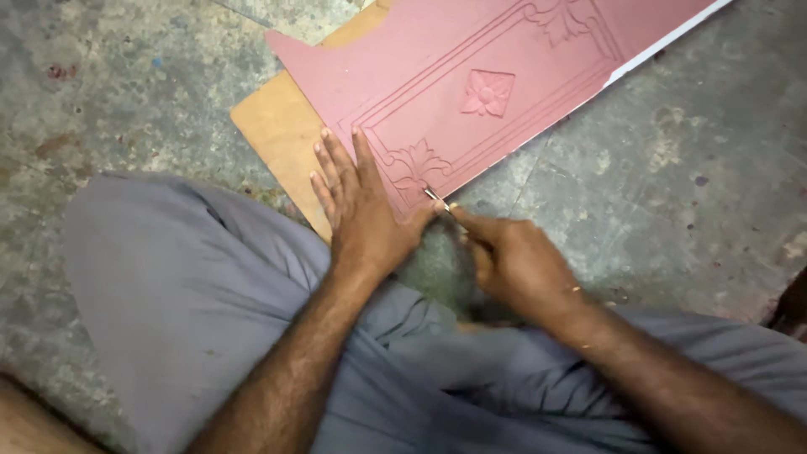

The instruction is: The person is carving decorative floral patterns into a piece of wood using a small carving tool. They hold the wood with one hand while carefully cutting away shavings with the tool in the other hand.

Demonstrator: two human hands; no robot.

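Left hand [357, 210] flat, fingers spread, pressing the carved pink panel [471, 84] on the concrete floor [672, 168]; right hand [513, 261] closed around a thin metal tool [437, 200] at the panel's edge.

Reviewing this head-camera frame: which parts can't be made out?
- Thin metal tool: only the tip shows; the right hand hides the rest.
- Red carved panel: cut off by the top edge.
- Tan board: mostly under the panel and the left hand.

Left hand [360, 208] lies flat, palm down, fingers extended and together. Right hand [513, 259] is closed in a pinch grip, thumb and forefinger forward. Both forearms converge forward.
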